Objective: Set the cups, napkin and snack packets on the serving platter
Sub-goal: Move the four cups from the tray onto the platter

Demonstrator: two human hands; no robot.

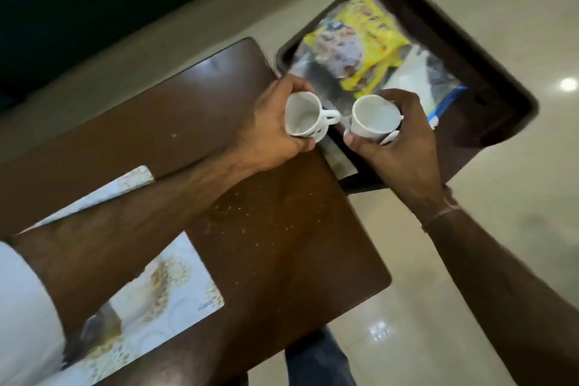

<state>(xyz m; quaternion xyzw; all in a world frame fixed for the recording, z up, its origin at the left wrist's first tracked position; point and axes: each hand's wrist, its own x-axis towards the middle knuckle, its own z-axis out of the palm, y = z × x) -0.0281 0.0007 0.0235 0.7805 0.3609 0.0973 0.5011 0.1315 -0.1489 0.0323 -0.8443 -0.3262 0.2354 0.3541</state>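
Note:
My left hand (269, 125) grips a white cup (302, 114) by its side, held over the table's far corner at the platter's near edge, handle pointing right. My right hand (404, 147) grips a second white cup (372, 117) over the near part of the dark brown serving platter (445, 28). Both cups look empty. On the platter lie a yellow snack packet (354, 41), a clear packet with a blue edge (426, 78) and something white under it that I cannot identify. A pale flat piece (340, 160) lies at the platter's near edge.
The brown wooden table (282, 244) carries a white and gold patterned placemat (169, 291) under my left forearm. Crumbs dot the table top. The platter juts out past the table's far right corner over a glossy beige tiled floor (470, 291). A dark wall runs along the top left.

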